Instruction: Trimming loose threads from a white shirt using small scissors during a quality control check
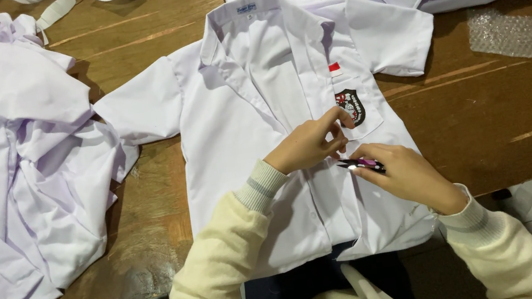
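L hand [310,143] pinching white shirt [257,137] front nr badge pocket [352,108] — R hand [408,174] gripping small purple snips [360,165].

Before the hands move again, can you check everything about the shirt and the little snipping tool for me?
1. White shirt lying flat, front up, on the wooden table: ok.
2. Left hand pinching the shirt front near the pocket: ok.
3. Right hand holding the small purple and black clippers: ok.
4. Clipper tip clear of left fingers: cannot tell.
5. Loose thread at that spot: cannot tell.
6. Pile of shirts clear of the hands: ok.
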